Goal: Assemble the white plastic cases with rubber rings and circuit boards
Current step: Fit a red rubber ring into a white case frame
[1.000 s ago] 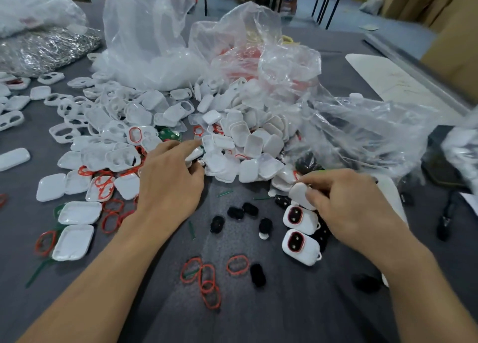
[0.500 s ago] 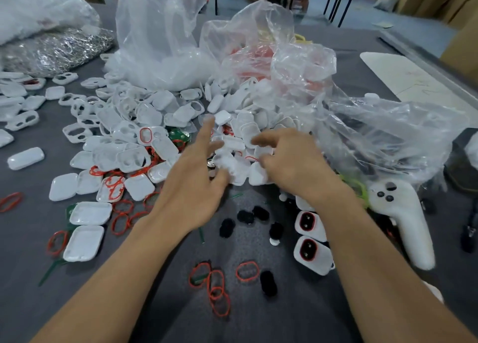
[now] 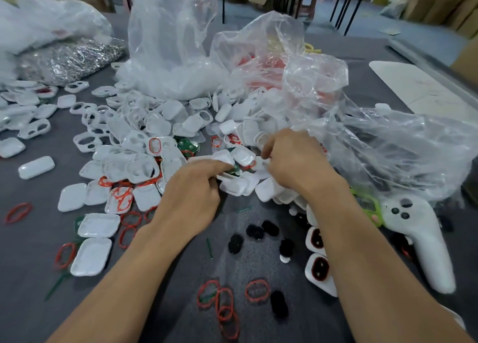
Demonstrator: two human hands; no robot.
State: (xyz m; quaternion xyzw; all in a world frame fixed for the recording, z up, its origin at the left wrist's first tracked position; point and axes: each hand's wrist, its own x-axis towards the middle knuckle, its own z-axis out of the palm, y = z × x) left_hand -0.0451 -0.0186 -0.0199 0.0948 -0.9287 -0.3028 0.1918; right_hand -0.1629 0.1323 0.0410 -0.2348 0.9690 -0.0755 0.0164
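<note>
Now | right hand has left the finished cases at the right and joins left hand in the pile of white cases | both hands' fingers curl among the parts, cannot tell what either holds | likely picking parts for the next unit | grey table strewn with red rings, clear bags; cartons behind

the white cases before me are smooth, glossy plastic. the red rings look like matt rubber. grey matt cloth covers the table. the clear bags are thin, crinkly, shiny film; the far heap glints like metal.
</note>
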